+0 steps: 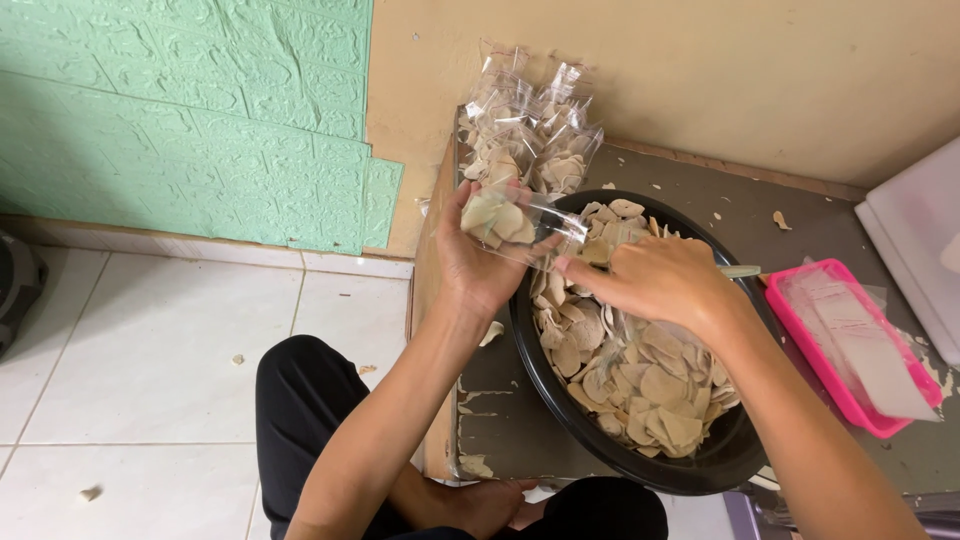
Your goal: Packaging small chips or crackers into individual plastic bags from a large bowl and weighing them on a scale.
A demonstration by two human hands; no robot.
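Observation:
My left hand (478, 262) grips a small clear plastic bag (520, 222) partly filled with pale, flat crackers, held over the left rim of a black round basin (560, 400). My right hand (655, 282) touches the bag's open end with its fingertips, hovering over the heap of beige crackers (630, 375) that fills the basin. A pale thin utensil handle (740, 270) sticks out from behind my right hand. Whether that hand holds it is hidden.
Several filled clear bags (525, 135) are piled against the wall behind the basin on a low worn wooden table (500, 420). A pink tray (850, 345) with empty plastic bags sits to the right, beside a white container (920, 240). White tiled floor (150, 350) lies left; my black-clothed knees are below.

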